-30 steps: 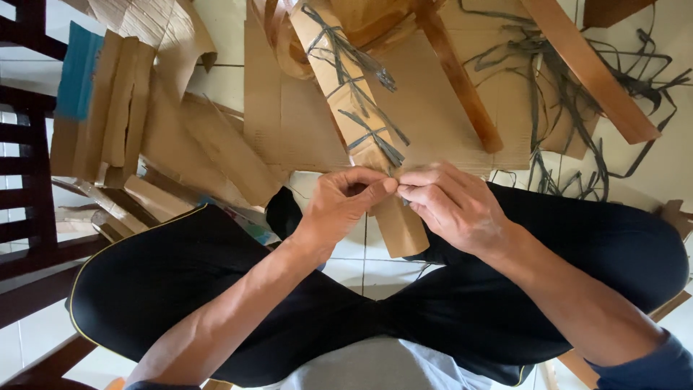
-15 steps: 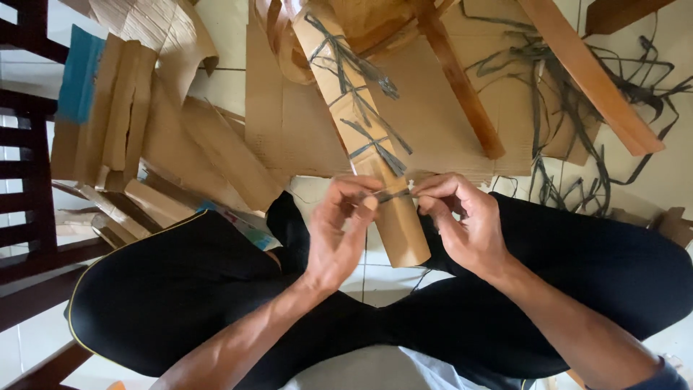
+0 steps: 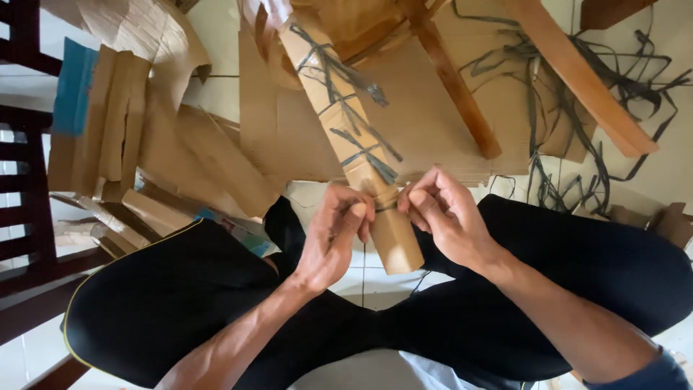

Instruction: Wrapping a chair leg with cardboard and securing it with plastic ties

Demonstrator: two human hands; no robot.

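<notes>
Long cardboard-wrapped bundle [image 3: 350, 137] bound with dark strapping at centre, flattened brown cardboard sheets [image 3: 123, 123] at left

Black trousers [image 3: 180, 303] (yellow piping), blue sleeve [image 3: 642, 375]

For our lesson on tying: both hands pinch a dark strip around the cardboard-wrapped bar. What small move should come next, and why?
Probably pull the two ends apart to snug the tie. The left hand and right hand each pinch the dark strip on opposite sides of the cardboard-wrapped bar, where it circles near the lower end.
</notes>
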